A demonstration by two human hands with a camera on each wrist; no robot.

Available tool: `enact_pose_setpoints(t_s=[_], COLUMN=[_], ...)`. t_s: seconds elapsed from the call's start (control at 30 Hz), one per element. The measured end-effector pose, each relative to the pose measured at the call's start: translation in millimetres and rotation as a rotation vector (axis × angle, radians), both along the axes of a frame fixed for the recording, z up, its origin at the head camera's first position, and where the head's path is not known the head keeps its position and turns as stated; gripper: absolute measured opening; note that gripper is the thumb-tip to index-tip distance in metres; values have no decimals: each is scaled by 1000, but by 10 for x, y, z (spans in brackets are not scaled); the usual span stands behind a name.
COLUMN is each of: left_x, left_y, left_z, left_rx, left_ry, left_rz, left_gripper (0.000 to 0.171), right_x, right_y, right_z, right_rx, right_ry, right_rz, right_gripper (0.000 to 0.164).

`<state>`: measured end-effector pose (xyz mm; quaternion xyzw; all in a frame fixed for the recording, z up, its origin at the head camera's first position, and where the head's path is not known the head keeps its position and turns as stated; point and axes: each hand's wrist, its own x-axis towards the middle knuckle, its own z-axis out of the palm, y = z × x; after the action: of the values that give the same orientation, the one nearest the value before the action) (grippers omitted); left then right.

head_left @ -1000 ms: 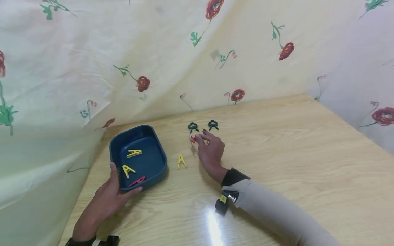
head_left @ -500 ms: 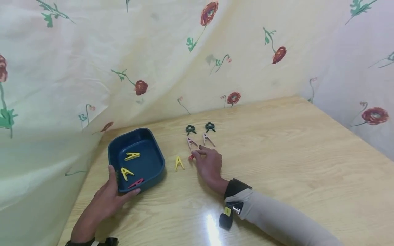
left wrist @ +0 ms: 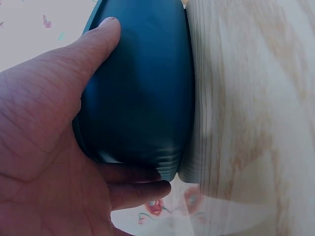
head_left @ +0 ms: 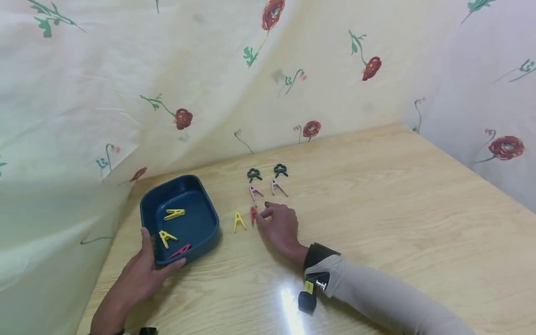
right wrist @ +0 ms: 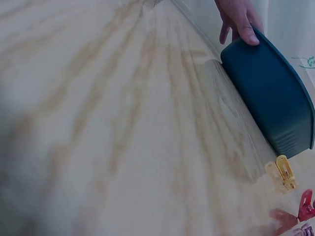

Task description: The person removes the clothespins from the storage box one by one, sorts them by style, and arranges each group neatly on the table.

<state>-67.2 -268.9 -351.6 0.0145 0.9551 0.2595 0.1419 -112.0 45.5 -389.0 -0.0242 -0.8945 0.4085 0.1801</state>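
Note:
My left hand [head_left: 142, 270] grips the near-left corner of a dark blue plastic tub [head_left: 211, 232], with the thumb at its left side and fingers along the near wall. Inside the tub lie two yellow clothes pegs [head_left: 174, 214] and a red clothes peg [head_left: 180, 251]. On the table, my right hand [head_left: 279, 228] pinches another red clothes peg [head_left: 253, 213] by its right side; the fingertips partly hide it. Just left of that peg is a yellow clothes peg [head_left: 239, 221]. Two pale pink clothes pegs [head_left: 278, 187] lie behind the hand, with two dark green clips [head_left: 280, 170] farther back.
The wooden table [head_left: 356, 186] extends to the right and meets a floral cloth [head_left: 217, 93] hanging along its back and sides. In the right wrist view, the tub's outer wall [right wrist: 268, 93] stands beside the yellow peg.
My right hand has brought the red peg from beside the dark green clips toward me, down next to the yellow peg, uncovering the pink pegs. My left hand stays on the tub.

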Motion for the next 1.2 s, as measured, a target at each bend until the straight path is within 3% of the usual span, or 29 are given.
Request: enact_pose_setpoints(t_s=[0.47,0.63,0.8,0.93,1.2], left_x=[-17,-10,9,22,24], left_y=[-1,-2,-15,-16,-15], left_z=[-7,-8,-27,-38,-24], left_rx=[12,3,13,15,20], left_ry=[-13,-29,-19,-8,-2], left_rz=[14,29,36,38,45], left_gripper=[136,137,136,136,137], right_x=[-26,25,40,45,-6], right_y=[11,-54,-215,-383,-674], right_z=[0,57,178,286,444], right_rx=[-20,-40,-61,-112,-330], right_ry=[-19,82,209,257,189], right_rz=[14,30,113,200,457], right_gripper=[17,14,11,11,18])
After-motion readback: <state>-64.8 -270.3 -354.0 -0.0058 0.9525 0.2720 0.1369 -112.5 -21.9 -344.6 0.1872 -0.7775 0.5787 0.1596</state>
